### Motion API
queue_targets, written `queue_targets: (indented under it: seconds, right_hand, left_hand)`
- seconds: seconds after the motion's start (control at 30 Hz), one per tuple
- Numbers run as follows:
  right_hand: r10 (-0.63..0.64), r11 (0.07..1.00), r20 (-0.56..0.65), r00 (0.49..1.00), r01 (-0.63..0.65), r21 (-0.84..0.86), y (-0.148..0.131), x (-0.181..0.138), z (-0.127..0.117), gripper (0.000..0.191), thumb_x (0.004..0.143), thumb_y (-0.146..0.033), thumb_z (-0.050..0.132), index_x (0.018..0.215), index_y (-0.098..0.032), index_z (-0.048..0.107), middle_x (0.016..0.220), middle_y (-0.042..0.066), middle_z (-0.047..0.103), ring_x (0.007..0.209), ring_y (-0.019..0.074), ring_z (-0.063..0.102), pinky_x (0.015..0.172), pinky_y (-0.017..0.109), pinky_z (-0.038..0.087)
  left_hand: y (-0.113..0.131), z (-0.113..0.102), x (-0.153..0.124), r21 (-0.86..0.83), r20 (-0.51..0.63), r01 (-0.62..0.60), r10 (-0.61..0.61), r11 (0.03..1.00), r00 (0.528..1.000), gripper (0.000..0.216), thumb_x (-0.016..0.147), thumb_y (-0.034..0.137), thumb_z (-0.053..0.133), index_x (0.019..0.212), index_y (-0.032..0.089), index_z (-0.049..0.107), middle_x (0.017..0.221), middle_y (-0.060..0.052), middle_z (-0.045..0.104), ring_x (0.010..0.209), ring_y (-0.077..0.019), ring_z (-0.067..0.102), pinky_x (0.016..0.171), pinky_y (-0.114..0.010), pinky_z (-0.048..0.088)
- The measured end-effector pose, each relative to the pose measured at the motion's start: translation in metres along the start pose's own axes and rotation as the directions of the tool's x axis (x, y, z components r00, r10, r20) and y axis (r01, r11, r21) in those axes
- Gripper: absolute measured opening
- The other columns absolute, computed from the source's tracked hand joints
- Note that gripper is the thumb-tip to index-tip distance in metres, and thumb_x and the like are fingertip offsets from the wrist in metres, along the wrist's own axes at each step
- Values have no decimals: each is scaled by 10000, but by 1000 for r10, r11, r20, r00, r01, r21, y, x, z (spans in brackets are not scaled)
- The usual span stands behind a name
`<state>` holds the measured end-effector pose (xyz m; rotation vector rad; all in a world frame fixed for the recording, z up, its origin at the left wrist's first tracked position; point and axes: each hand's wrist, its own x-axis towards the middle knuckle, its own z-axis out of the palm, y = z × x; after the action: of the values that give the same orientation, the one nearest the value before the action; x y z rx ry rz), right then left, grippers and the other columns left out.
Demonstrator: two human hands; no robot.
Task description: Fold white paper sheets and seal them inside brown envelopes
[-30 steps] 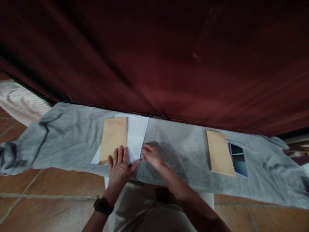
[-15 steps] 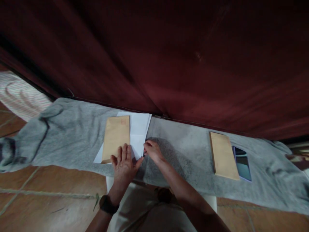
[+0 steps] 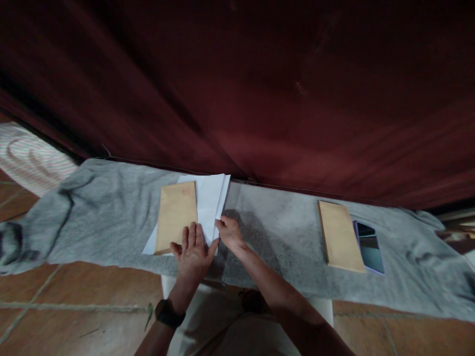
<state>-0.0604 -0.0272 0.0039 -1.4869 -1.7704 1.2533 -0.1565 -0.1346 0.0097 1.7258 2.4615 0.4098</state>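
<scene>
A stack of white paper sheets [image 3: 210, 198] lies on a grey cloth [image 3: 274, 232], and a brown envelope [image 3: 175, 215] rests on the left part of the stack. My left hand [image 3: 192, 253] lies flat with fingers spread on the near end of the envelope and sheets. Just to its right, my right hand [image 3: 227, 231] pinches the right edge of the top sheet, which is lifted slightly off the stack.
A second brown envelope [image 3: 340, 235] and a phone [image 3: 367, 246] lie side by side on the cloth at the right. A dark red curtain [image 3: 260, 89] hangs behind. Tiled floor [image 3: 74, 306] shows in front, with a striped fabric [image 3: 29, 158] at far left.
My right hand has slid a little up and left along the sheets' right edge and lifted the top sheet slightly. My left hand stays pressed on the envelope.
</scene>
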Motion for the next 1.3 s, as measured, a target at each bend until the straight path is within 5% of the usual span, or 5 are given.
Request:
queue_targets:
  seconds: [0.3, 0.53, 0.77, 1.03, 1.3]
  right_hand:
    - [25, 998, -83, 996, -29, -56, 9, -10, -27, 280, 939, -199, 543, 668, -218, 612, 620, -27, 615, 599, 131, 534, 606, 222, 379]
    - [56, 998, -199, 978, -53, 17, 69, -47, -117, 240, 881, -322, 496, 691, -228, 606, 588, -29, 559, 597, 152, 535, 557, 233, 386]
    - [94, 995, -286, 954, -87, 37, 125, -111, -190, 270, 793, -441, 539, 612, -244, 505, 569, -35, 478, 557, 146, 444, 536, 259, 350]
    - [139, 990, -404, 904, -133, 42, 140, -125, -187, 272, 851, -426, 532, 805, -197, 671, 666, 6, 607, 629, 175, 548, 612, 280, 419]
    - [138, 990, -487, 863, -113, 79, 140, -112, -172, 270, 878, -395, 506, 848, -190, 679, 727, 25, 679, 662, 181, 603, 625, 266, 465]
  left_hand:
    - [-3, -7, 2, 37, 36, -7, 6, 999, 999, 616, 1042, 405, 365, 1591, 132, 420, 1662, -213, 370, 1542, -435, 316, 1154, -773, 245]
    - [-1, -2, 7, 104, 53, -12, 7, 995, 999, 571, 1021, 312, 359, 1552, 151, 492, 1646, -200, 407, 1538, -439, 316, 1148, -777, 232]
    - [1, 2, -2, 72, -30, -122, 125, 990, 992, 679, 998, 509, 454, 1558, 125, 462, 1656, -232, 375, 1556, -427, 288, 1202, -775, 90]
    - [46, 34, -21, -194, -29, -476, 480, 858, 877, 608, 1025, 442, 453, 1574, 180, 440, 1689, -155, 349, 1587, -314, 273, 1269, -540, 277]
    - [73, 61, -11, -227, -32, -502, 508, 835, 861, 526, 1021, 322, 466, 1513, 141, 498, 1681, -177, 353, 1558, -308, 342, 1240, -489, 366]
